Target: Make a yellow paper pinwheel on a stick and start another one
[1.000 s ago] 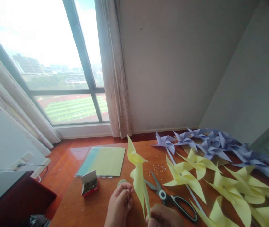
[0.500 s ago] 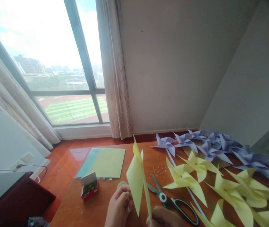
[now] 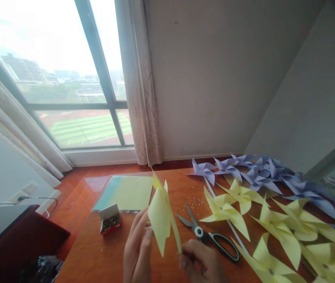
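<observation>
Window: fills the upper left of the view, with a dark frame; a green field and far buildings show through it.
Curtain: pale and patterned, it hangs just right of the window, down to the floor behind the worktop.
Worktop: reddish-brown wood with a glossy top; it carries everything below.
Purple pinwheels: a row of them lies along the far right edge, overlapping one another.
Yellow pinwheels: a spread of them lies flat on the right side, nearer than the purple ones, some on thin pale sticks.
Paper sheets: a flat stack in a clear sleeve, yellow on top with a blue edge showing, at the far left of the worktop.
Held pinwheel: yellow paper, raised upright above the near edge of the worktop between the two hands, seen nearly edge on, its blades pointing up and down.
Left hand: fingers long and loosely bent, their tips touching the left blade of the held pinwheel; the grip is a light pinch on the paper.
Right hand: the grip is clenched around the lower stick of the held pinwheel, thumb on top.
Scissors: black handles with pale trim, blades parted, lying just right of the held pinwheel.
Small box: red and white, lid flipped up, small dark bits inside; it stands near the paper sheets.
</observation>
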Tool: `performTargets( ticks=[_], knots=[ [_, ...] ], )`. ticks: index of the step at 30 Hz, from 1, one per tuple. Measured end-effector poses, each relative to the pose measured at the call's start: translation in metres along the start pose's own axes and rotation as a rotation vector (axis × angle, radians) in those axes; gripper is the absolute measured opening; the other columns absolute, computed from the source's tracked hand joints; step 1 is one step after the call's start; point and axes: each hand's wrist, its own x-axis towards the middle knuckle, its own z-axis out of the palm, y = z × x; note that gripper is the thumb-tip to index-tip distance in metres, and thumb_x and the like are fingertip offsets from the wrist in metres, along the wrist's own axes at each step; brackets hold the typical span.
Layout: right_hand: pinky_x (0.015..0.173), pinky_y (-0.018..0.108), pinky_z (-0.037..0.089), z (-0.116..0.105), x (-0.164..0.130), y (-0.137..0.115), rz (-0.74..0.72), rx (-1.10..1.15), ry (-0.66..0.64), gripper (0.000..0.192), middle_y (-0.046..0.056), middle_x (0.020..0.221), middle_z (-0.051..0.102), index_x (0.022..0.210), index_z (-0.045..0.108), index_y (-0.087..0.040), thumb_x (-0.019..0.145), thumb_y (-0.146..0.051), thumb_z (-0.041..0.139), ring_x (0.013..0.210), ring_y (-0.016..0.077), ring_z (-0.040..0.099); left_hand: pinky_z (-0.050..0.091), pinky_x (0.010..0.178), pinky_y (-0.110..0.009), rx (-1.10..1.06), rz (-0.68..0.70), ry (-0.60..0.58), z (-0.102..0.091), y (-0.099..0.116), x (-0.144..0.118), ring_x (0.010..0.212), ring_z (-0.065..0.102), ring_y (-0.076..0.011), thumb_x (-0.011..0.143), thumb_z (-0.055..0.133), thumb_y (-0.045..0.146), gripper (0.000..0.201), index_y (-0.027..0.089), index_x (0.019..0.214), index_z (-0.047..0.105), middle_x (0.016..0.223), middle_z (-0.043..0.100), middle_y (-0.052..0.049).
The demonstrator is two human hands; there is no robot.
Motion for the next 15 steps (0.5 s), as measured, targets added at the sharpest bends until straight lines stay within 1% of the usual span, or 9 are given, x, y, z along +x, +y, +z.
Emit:
performTargets(
  ticks=[2,3,4,5,6,8,10,13,15],
  knots=[
    [0.06,0.024,0.046,-0.001,0.001,-0.002,-0.062,-0.098,-0.005,0.042,0.003,0.067,0.064,0.076,0.069,-0.02,0.098,-0.052,0.052,0.063,0.0159,0.059,0.041,0.111,-0.035,-0.048,0.032,0.038,0.005,-0.001,-0.009,0.126,0.055,-0.0379,0.066,0.085,0.042,0.034,0.02,0.092,0.081,0.104,0.073,-0.012],
    [0.061,0.024,0.047,-0.001,0.0,-0.003,-0.077,-0.13,-0.01,0.038,0.003,0.069,0.065,0.079,0.07,-0.02,0.098,-0.049,0.052,0.064,0.0164,0.06,0.043,0.109,-0.036,-0.042,-0.012,0.062,0.007,-0.004,-0.012,0.124,0.057,-0.0377,0.066,0.086,0.042,0.034,0.02,0.092,0.08,0.101,0.073,-0.012],
    [0.062,0.024,0.048,-0.002,0.0,-0.004,-0.085,-0.152,-0.018,0.034,0.003,0.071,0.066,0.085,0.072,-0.021,0.098,-0.046,0.053,0.065,0.017,0.062,0.043,0.109,-0.036,-0.023,-0.051,0.049,0.008,-0.008,-0.014,0.122,0.057,-0.0375,0.066,0.087,0.04,0.035,0.02,0.093,0.079,0.101,0.072,-0.012],
    [0.064,0.025,0.05,-0.002,-0.001,-0.005,-0.088,-0.167,-0.024,0.03,0.004,0.073,0.068,0.094,0.073,-0.021,0.098,-0.044,0.054,0.067,0.0176,0.063,0.042,0.11,-0.036,-0.009,-0.071,0.006,0.008,-0.012,-0.015,0.123,0.056,-0.0374,0.067,0.087,0.04,0.037,0.019,0.096,0.079,0.103,0.072,-0.012],
    [0.066,0.025,0.051,-0.003,-0.002,-0.006,-0.088,-0.174,-0.029,0.028,0.004,0.075,0.069,0.105,0.074,-0.022,0.098,-0.042,0.055,0.068,0.018,0.065,0.041,0.111,-0.036,0.004,-0.083,-0.031,0.007,-0.016,-0.015,0.124,0.056,-0.037,0.069,0.086,0.04,0.039,0.018,0.1,0.079,0.107,0.072,-0.013],
    [0.07,0.025,0.054,-0.004,-0.004,-0.007,-0.085,-0.175,-0.044,0.037,0.004,0.081,0.071,0.131,0.065,-0.023,0.099,-0.038,0.056,0.072,0.0183,0.067,0.04,0.112,-0.037,0.014,-0.085,-0.084,0.004,-0.023,-0.014,0.125,0.056,-0.0361,0.074,0.083,0.04,0.041,0.018,0.108,0.077,0.113,0.071,-0.013],
    [0.074,0.026,0.057,-0.004,-0.006,-0.008,-0.095,-0.174,-0.056,0.049,0.004,0.087,0.072,0.147,0.053,-0.025,0.099,-0.034,0.056,0.076,0.0189,0.069,0.042,0.11,-0.037,0.015,-0.099,-0.118,0.001,-0.028,-0.011,0.123,0.058,-0.0352,0.078,0.081,0.04,0.04,0.019,0.111,0.076,0.116,0.071,-0.012],
    [0.077,0.029,0.058,-0.004,-0.009,-0.009,-0.125,-0.187,-0.075,0.05,0.006,0.093,0.072,0.149,0.051,-0.028,0.099,-0.03,0.054,0.082,0.0207,0.07,0.045,0.106,-0.036,0.018,-0.141,-0.165,-0.002,-0.032,-0.009,0.118,0.062,-0.0341,0.079,0.08,0.039,0.035,0.019,0.107,0.076,0.116,0.073,-0.011],
    [0.079,0.031,0.058,-0.004,-0.009,-0.01,-0.135,-0.199,-0.087,0.051,0.006,0.095,0.072,0.151,0.048,-0.03,0.1,-0.027,0.052,0.084,0.0213,0.07,0.046,0.106,-0.036,0.018,-0.155,-0.169,-0.002,-0.033,-0.01,0.117,0.062,-0.0338,0.079,0.08,0.039,0.033,0.019,0.105,0.076,0.115,0.074,-0.01]
  ],
)
